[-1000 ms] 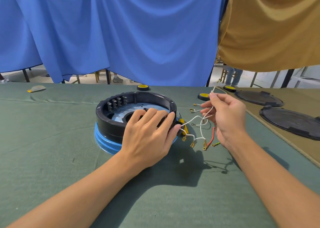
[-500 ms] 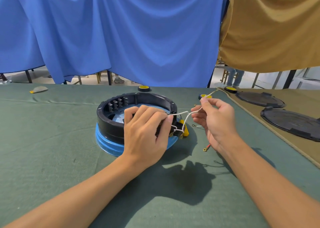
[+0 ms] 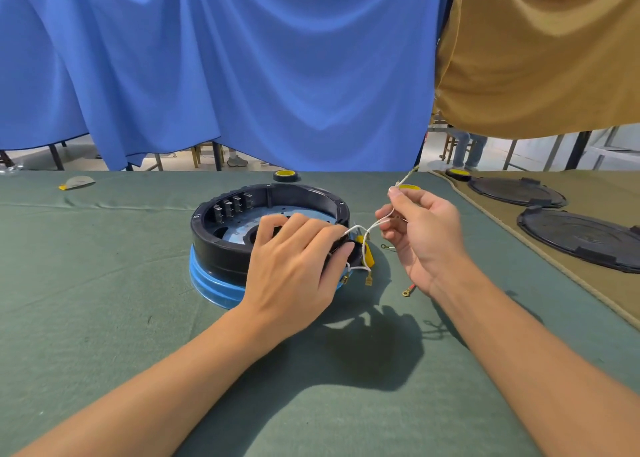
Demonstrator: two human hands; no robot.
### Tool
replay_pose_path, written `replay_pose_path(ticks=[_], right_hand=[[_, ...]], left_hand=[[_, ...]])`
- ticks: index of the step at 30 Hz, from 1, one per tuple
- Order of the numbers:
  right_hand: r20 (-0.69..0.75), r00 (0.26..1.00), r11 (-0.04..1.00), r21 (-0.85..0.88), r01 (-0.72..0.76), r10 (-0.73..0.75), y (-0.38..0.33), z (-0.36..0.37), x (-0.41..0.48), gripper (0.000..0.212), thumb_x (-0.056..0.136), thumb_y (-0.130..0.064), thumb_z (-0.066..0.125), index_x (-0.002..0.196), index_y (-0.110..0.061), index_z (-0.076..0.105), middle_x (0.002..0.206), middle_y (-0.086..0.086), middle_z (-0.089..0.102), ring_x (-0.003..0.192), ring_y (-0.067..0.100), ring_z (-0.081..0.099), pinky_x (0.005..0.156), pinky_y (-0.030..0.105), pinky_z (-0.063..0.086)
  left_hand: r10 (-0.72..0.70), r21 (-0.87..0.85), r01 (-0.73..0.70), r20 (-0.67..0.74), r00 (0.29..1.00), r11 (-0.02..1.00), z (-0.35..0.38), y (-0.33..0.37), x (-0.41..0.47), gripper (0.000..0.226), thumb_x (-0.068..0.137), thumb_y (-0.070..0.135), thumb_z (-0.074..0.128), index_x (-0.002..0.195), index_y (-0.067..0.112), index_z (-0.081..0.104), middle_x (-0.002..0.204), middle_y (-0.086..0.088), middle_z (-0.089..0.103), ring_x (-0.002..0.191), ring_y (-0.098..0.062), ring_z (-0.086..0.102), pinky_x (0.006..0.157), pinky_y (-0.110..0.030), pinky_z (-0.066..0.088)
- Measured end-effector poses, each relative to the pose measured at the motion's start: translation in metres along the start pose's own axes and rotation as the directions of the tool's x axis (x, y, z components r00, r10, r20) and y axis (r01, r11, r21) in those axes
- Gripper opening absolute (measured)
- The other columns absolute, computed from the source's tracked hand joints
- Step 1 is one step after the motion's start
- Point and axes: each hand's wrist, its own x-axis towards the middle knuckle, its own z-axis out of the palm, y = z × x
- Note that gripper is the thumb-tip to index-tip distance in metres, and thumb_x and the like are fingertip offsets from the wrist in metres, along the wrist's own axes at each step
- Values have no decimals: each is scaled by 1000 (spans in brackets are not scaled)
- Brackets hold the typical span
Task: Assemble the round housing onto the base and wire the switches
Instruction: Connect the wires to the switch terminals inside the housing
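- Fingers [image 3: 403, 200] of the right hand [image 3: 426, 241] pinch thin white wires [image 3: 373, 228] sloping down-left to the black round plastic housing [image 3: 214, 248] at its right rim.
- The left hand [image 3: 298, 269] grips that rim, above the round blue base [image 3: 211, 286].
- The dark switches [image 3: 232, 207] line the housing's far-left inner wall, opposite the wires.

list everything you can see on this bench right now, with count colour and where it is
round housing: 1, black, seated on the base, table centre
base: 1, blue, under the housing
switches: 4, dark, in a row on the housing's far-left inner wall
wires: one bundle, white plus one red, brass terminals, right of the housing
tape rolls: 3, black with yellow tops, far side of the table
round covers: 2, black, on the tan cloth at right
curtains: 2, blue and tan, behind the table
left hand: grips the housing's near-right rim
right hand: pinches the white wires
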Motion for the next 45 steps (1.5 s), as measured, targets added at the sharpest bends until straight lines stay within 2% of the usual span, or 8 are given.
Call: replay_pose_path(ticks=[9, 15, 22, 25, 33, 39, 43, 45], right_hand=[[97, 992, 983, -158, 95, -80, 3, 6, -5, 9, 94, -10, 59, 86, -9, 57, 51, 4, 60, 39, 12, 48, 38, 20, 37], [151, 981, 954, -255, 160, -124, 2, 6, -7, 8, 94, -12, 61, 86, -10, 60, 53, 4, 57, 37, 10, 42, 37, 19, 35], [278, 937, 977, -64, -202, 212, 0, 2, -6, 6, 92, -5, 58, 86, -6, 58, 53, 7, 55, 37, 10, 43, 35, 16, 32], [306, 910, 960, -95, -263, 280, 2, -1, -6, 12, 92, -3, 56, 81, -6, 60, 51, 7, 56, 37, 9, 44, 34, 15, 33], [253, 946, 963, -226, -146, 202, 7, 4, -7, 10, 91, -7, 63, 85, -3, 56, 48, 6, 50, 32, 8, 33, 32, 16, 22], [144, 986, 988, -143, -61, 82, 4, 6, -8, 11, 95, -17, 59, 97, -6, 62, 63, 8, 61, 44, 13, 47, 39, 19, 32], [213, 975, 983, -181, -27, 66, -2, 11, -13, 32, 95, -40, 54, 96, -9, 64, 77, 7, 70, 52, 14, 54, 43, 22, 37], [318, 948, 959, -276, 65, 27, -1, 16, -20, 31, 91, -39, 61, 90, -8, 66, 73, 6, 68, 53, 14, 51, 42, 22, 35]], left_hand=[[67, -72, -77, -125, 990, 994, 0, 0, 2, 25, 96, 21, 61, 81, 10, 77, 63, 4, 67, 61, -22, 60, 74, -35, 36], [-8, -148, -18, -177, 984, 989, 2, 3, 0, 26, 94, 15, 63, 72, 6, 74, 58, 4, 64, 57, -22, 58, 69, -39, 39], [-137, -229, 94, -182, 974, 969, -2, 9, 1, 26, 96, 17, 57, 79, 5, 73, 60, 4, 63, 57, -20, 55, 72, -38, 39], [-185, -242, 148, -139, 973, 959, -4, 8, 2, 29, 98, 18, 52, 79, 6, 71, 60, 4, 61, 57, -22, 55, 75, -37, 38], [-131, -255, 105, -85, 988, 961, -2, 9, 0, 27, 97, 16, 53, 78, 6, 68, 59, 2, 62, 55, -22, 55, 73, -44, 40], [-147, -130, 134, -98, 984, 982, -2, 7, 2, 27, 94, 22, 59, 74, 11, 72, 53, 3, 58, 52, -20, 52, 72, -35, 34], [-236, 7, 241, -182, 955, 970, -7, 3, 10, 23, 92, 19, 64, 71, 14, 71, 48, 6, 51, 54, -16, 48, 74, -32, 27], [-257, 36, 269, -200, 945, 963, -8, -1, 13, 21, 92, 19, 64, 73, 16, 71, 48, 7, 51, 57, -15, 48, 74, -31, 25]])
